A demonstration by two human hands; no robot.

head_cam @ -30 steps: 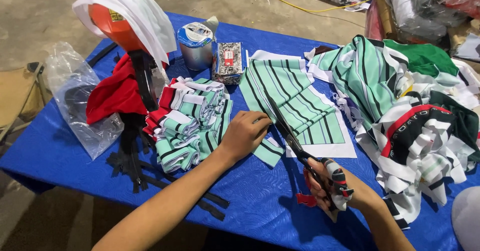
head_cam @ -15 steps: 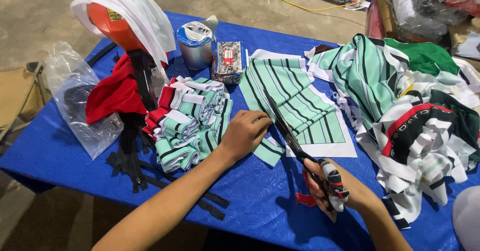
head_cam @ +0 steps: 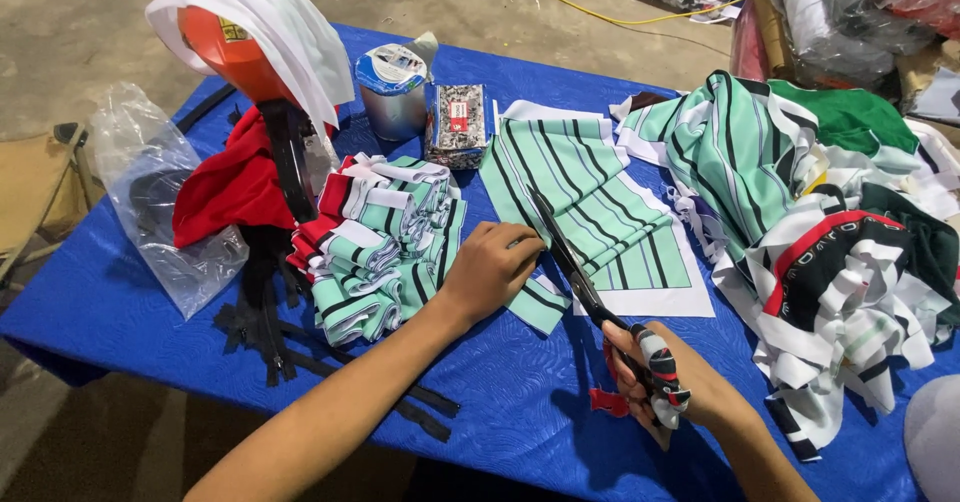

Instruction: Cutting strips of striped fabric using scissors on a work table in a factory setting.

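At the far left of your blue-covered desk (head_cam: 120, 312), a crumpled clear plastic bag (head_cam: 150, 202) lies beside a red cloth bundle (head_cam: 228, 190) and black zipper strips (head_cam: 262, 312). Next comes the stack of folded green, white and red striped fabric pieces (head_cam: 375, 247). Behind it stand a round metal tin (head_cam: 392, 92) and a small speckled packet (head_cam: 456, 122). Your left hand (head_cam: 492, 270) presses down, fingers curled, on the edge of the flat mint-green striped fabric panel (head_cam: 585, 187), which lies mid-desk on a white sheet. Your right hand (head_cam: 665, 387) is closed around the wrapped handles of the long dark scissors (head_cam: 568, 262), whose blades lie along the panel's left edge just beside your left hand. To the right sits a heap of striped fabric offcuts (head_cam: 820, 232).
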